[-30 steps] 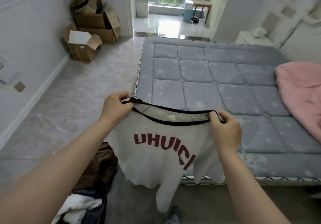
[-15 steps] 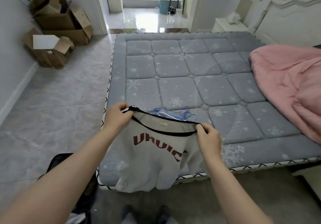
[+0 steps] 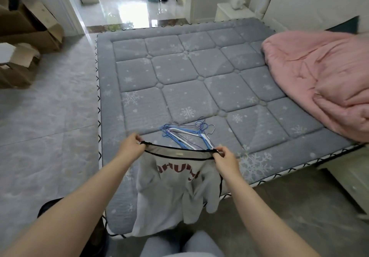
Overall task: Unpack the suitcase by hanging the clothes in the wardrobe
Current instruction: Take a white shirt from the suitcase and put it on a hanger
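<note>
Nearest us, our knees [image 3: 179, 244] show at the bed's foot. Our left hand [image 3: 130, 147] and right hand [image 3: 224, 160] each pinch an end of the black-trimmed neckline of a grey sweatshirt [image 3: 169, 193], fingers curled on the cloth; it drapes over the mattress [image 3: 199, 73] edge. Just beyond lie wire hangers [image 3: 187, 135]. Farther right sits a pink duvet [image 3: 323, 81]; cardboard boxes [image 3: 24, 43] stand far left.

Bed [image 3: 199, 73]: hangers [image 3: 187, 135], pink quilt [image 3: 323, 81].
</note>
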Available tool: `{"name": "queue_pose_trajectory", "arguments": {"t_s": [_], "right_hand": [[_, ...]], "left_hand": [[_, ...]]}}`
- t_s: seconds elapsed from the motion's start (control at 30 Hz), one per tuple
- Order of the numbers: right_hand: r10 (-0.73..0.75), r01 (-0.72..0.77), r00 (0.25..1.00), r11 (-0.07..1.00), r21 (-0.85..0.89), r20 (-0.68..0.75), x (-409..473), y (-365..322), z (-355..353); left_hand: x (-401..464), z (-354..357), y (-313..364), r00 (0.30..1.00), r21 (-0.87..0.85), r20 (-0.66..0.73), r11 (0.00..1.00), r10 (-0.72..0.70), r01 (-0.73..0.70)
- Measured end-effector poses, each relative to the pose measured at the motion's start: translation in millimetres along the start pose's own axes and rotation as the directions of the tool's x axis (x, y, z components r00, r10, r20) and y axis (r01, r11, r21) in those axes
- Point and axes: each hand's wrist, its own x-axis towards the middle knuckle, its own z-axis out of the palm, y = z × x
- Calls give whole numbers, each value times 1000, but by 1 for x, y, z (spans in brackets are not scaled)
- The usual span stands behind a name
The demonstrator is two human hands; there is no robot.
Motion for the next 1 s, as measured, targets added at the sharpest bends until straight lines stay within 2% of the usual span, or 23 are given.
{"name": "queue_pose_trajectory", "arguments": {"t_s": [0.07,0.1,0.17,0.27,0.33,0.47,0.57,0.7,0.83,1.0], "right_hand": [[6,-6,1000,1000,-14,9,3,-2,4],[12,-11,1000,1000,-20,29,3,-2,5],[50,-48,993,999,-23,106,3,3,10],[91,-95,972,995,5,216,6,11,16],[118,-129,967,991,34,226,13,13,18],[164,-203,959,966,157,230,37,13,21],[183,-221,956,964,151,231,57,14,23],[196,-227,951,968,108,240,100,21,23],[223,-237,942,971,25,250,147,31,20],[242,-195,927,964,-182,288,208,55,29]], "left_hand": [[11,7,2,998,-120,27,991,-50,53],[15,11,4,994,-241,54,965,-94,104],[23,22,8,975,-469,133,855,-180,222],[35,39,14,937,-611,255,711,-238,347],[42,49,20,928,-629,271,682,-257,373],[61,71,30,934,-635,231,685,-273,357],[69,79,46,922,-661,237,644,-306,384],[80,103,71,898,-683,261,590,-353,430],[105,137,65,871,-672,258,570,-418,473],[123,164,70,844,-727,285,471,-454,499]]}}
